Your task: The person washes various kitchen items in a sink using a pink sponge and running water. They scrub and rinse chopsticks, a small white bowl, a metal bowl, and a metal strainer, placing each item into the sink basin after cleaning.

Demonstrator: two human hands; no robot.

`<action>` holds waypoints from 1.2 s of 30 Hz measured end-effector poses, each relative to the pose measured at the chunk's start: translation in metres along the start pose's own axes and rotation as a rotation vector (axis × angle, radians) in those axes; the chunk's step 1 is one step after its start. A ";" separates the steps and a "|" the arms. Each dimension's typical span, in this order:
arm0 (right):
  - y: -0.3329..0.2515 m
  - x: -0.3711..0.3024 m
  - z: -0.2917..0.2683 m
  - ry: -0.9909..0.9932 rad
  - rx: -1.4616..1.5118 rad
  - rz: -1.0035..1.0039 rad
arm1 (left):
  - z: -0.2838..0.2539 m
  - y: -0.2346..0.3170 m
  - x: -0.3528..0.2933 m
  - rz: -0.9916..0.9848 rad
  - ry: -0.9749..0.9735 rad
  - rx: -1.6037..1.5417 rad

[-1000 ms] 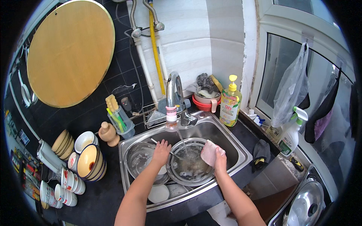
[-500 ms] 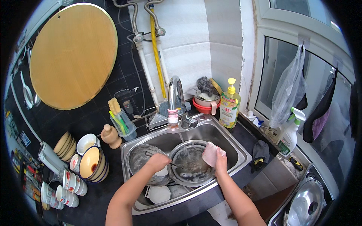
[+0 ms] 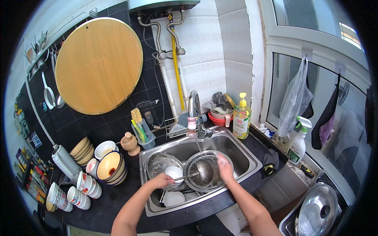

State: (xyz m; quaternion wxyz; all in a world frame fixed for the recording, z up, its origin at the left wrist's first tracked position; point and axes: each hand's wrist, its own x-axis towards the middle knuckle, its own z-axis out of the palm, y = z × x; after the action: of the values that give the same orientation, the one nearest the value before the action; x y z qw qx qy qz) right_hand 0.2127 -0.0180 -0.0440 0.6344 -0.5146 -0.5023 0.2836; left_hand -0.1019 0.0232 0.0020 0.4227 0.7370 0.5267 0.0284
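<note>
My left hand (image 3: 162, 181) is closed around the handle of a metal ladle (image 3: 204, 172). The ladle's bowl is over the right-hand metal basin (image 3: 229, 179) in the sink, under a thin stream from the faucet (image 3: 193, 106). Beside the ladle, at the basin's right rim, is my right hand (image 3: 225, 170), its fingers curled on a pale pink cloth (image 3: 221, 158) that is mostly hidden. Water stands in that basin. A second metal basin (image 3: 151, 160) sits to its left, with a white bowl (image 3: 173, 172) in it; another white bowl (image 3: 173, 199) lies nearer me.
Stacked bowls (image 3: 111, 167) and cups stand on the left counter, near a wooden pestle-like object (image 3: 130, 144) and a utensil holder (image 3: 143, 133). Behind the sink's right corner are a yellow-topped pump bottle (image 3: 241, 118) and a red bowl (image 3: 220, 118). A spray bottle (image 3: 296, 143) stands at right.
The ladle has come up out of the basin, its bowl now showing under the stream. My right hand has moved down and in toward it with the cloth. The view has tilted upward.
</note>
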 end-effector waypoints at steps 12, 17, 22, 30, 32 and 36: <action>-0.030 -0.005 0.050 -0.251 -0.354 -0.263 | 0.024 0.004 -0.094 0.135 0.320 -0.135; -0.071 -0.046 0.088 -0.390 -0.631 -0.760 | 0.027 -0.022 -0.104 0.213 0.446 -0.137; -0.096 -0.013 0.106 -0.357 -0.617 -0.841 | 0.031 -0.008 -0.117 0.154 0.596 0.021; -0.052 -0.001 0.115 -0.060 -0.213 -0.222 | 0.046 -0.036 -0.127 0.133 0.694 0.025; -0.045 -0.022 0.127 0.055 -0.236 -0.246 | 0.050 -0.036 -0.119 0.132 0.680 -0.131; -0.054 -0.060 0.158 -0.061 -0.318 -0.343 | 0.049 -0.041 -0.112 0.152 0.696 -0.305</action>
State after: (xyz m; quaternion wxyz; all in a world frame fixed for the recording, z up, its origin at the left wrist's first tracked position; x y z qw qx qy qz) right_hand 0.0371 -0.0288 -0.0198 0.5687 -0.5064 -0.6397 0.1044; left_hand -0.1589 -0.0913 -0.0113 0.3199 0.6490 0.5724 0.3859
